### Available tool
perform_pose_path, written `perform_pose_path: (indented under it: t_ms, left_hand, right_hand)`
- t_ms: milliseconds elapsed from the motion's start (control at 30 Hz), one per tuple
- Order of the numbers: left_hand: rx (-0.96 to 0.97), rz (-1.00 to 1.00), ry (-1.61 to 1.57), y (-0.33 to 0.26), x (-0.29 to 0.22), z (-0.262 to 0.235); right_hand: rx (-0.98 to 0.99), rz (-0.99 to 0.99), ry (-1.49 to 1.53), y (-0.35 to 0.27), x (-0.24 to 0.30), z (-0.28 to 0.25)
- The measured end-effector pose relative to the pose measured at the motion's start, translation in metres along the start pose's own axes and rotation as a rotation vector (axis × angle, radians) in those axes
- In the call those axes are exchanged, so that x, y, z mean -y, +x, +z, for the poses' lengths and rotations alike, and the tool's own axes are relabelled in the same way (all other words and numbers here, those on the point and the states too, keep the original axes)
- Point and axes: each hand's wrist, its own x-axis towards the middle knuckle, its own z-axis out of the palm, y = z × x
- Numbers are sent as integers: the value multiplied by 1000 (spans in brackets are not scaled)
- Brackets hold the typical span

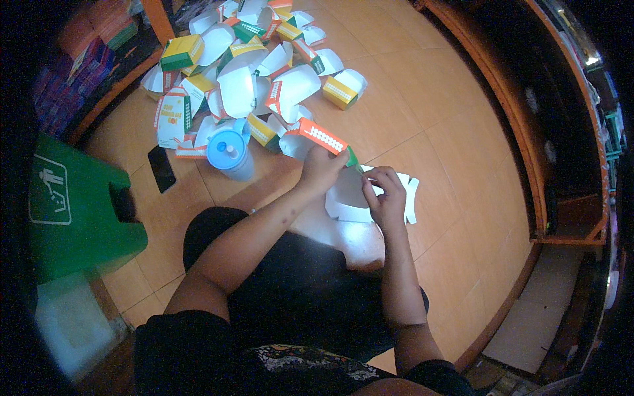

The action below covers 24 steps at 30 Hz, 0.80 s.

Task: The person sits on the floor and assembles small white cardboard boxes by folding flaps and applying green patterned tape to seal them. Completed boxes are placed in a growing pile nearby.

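Observation:
My left hand (321,169) grips a folded paper food box (322,135) by its side. The box has an orange wall with a white dotted pattern, a green end and a white inside. At the green end, the thumb and fingers of my right hand (386,191) pinch together on a corner flap of the same box. Flat white box blanks (348,210) lie on the floor under my hands, their notched edges showing to the right. Beyond my left hand spreads a loose heap of folded boxes (239,88) in white, orange, yellow and green.
A lidded light-blue tumbler (231,155) stands against the heap, with a black phone (162,169) on the tiled floor (456,152) beside it. At the left is a green bin (79,204). An orange-framed shelf (505,86) lines the right, with flat cardboard (531,317) below.

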Motion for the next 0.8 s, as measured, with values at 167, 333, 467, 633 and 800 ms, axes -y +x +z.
perform_pose_path:
  t_ms: [167,333,467,633,800]
  left_hand:
    - [94,27,-17,0,11,10]
    - [269,-79,-211,-15,10,21]
    - [331,-116,-405,-17,10,21]
    - [380,-171,-472,-25,7,24]
    - [392,-149,-435,-26,-8,21]
  right_hand:
    - [-203,224,222,0,-3,1]
    - [-272,306,384,-8,-5,11]
    - [-274,287,420,-3,11,9]
    - [-264,259,409,-2,11,5]
    - [-228,245,526,-2,8,3]
